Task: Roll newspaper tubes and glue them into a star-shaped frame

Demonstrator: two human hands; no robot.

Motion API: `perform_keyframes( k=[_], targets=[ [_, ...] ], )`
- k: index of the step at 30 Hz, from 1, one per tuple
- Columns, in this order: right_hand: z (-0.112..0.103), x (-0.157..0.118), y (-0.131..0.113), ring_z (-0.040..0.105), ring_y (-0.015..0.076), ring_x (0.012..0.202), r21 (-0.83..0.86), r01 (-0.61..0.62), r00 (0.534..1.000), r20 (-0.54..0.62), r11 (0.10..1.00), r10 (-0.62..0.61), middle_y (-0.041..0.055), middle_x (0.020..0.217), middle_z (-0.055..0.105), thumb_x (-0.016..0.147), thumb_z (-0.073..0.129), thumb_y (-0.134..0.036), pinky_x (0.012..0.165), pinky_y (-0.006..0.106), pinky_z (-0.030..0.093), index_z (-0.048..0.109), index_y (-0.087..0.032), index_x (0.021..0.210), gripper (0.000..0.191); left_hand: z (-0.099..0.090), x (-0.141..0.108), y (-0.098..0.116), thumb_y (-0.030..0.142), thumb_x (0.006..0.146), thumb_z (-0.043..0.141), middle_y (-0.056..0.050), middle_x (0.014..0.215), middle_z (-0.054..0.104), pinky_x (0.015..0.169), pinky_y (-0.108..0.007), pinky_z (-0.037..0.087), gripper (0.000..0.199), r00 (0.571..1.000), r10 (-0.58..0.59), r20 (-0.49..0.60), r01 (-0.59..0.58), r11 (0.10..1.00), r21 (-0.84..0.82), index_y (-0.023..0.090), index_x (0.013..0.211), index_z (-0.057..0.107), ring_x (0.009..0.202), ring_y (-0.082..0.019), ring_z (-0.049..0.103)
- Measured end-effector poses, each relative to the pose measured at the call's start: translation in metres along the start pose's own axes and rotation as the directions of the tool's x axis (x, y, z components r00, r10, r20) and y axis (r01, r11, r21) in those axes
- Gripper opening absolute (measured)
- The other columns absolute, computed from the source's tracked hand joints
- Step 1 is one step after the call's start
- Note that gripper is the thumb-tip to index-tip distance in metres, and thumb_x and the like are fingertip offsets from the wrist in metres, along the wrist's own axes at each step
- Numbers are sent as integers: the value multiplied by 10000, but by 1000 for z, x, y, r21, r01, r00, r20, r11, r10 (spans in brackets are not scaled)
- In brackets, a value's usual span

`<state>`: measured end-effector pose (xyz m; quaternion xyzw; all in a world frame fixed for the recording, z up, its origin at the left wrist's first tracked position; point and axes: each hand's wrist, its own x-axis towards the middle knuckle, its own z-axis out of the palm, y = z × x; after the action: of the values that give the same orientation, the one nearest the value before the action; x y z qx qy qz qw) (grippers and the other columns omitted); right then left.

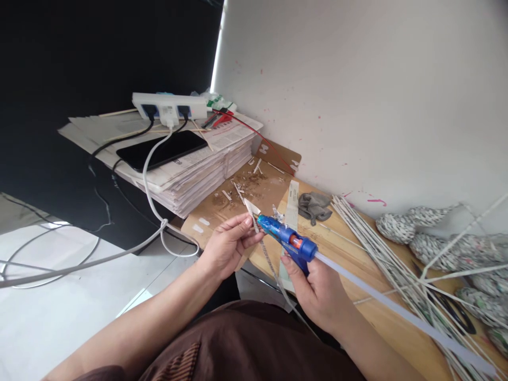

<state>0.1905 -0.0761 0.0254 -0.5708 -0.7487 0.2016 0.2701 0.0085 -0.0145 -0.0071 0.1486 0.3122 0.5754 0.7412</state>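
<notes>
In the head view, the glue gun [291, 239] sits above the wooden surface [337, 248], near the front of the body; its long axis slants from lower right to upper left, and the nozzle points up and left toward the left hand [232, 241]; the body is blue, glossy and speckled toward the nozzle, with an orange part near the rear; a long translucent glue stick [381, 291] runs out behind toward the lower right corner; the right hand [317, 288] has its grip wrapped around the handle; the left hand's grip pinches a paper strip [268, 256] between thumb and fingers, just beside the nozzle; the strip is narrow, pale grey and print-flecked, its long axis running down and right toward the lap; a pale pointed piece [251, 206] shows above the fingertips.
</notes>
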Motion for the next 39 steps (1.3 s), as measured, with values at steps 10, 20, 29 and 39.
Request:
perform_keyframes(
  k=[10, 20, 29, 39],
  targets=[
    [-5, 3, 0, 541, 160, 592, 44, -16, 996, -88, 999, 20, -3, 638, 554, 914, 521, -356, 584, 287, 413, 563, -187, 959, 180, -5, 1, 0, 142, 789, 687, -94, 849, 720, 718, -235, 600, 103, 998, 26, 57, -27, 999, 24, 94, 879, 702, 795, -192, 716],
    [32, 84, 20, 603, 144, 487, 816, -461, 869, 338, 348, 360, 3, 615, 604, 892, 497, -495, 349, 183, 339, 501, -184, 900, 311, -10, -4, 5, 180, 738, 746, -65, 804, 721, 706, -242, 602, 160, 997, 69, 41, -70, 997, 29, 120, 866, 672, 787, -206, 721],
    [66, 168, 24, 546, 119, 362, 696, -650, 747, 509, 305, 428, 0, 501, 577, 974, 323, -447, 308, 179, 280, 515, -157, 820, 381, -18, -10, 17, 204, 710, 772, -42, 810, 701, 607, -201, 596, 212, 996, 75, 40, -79, 993, 87, 132, 874, 658, 761, -193, 719],
    [63, 175, 38, 597, 67, 511, 760, -624, 782, 603, 183, 160, -2, 701, 648, 927, 497, -145, 362, 132, 377, 582, -140, 851, 114, -23, -5, 17, 227, 703, 783, -34, 781, 689, 662, -193, 594, 222, 995, 88, 39, -91, 992, 82, 131, 869, 671, 778, -178, 715]
  ],
)
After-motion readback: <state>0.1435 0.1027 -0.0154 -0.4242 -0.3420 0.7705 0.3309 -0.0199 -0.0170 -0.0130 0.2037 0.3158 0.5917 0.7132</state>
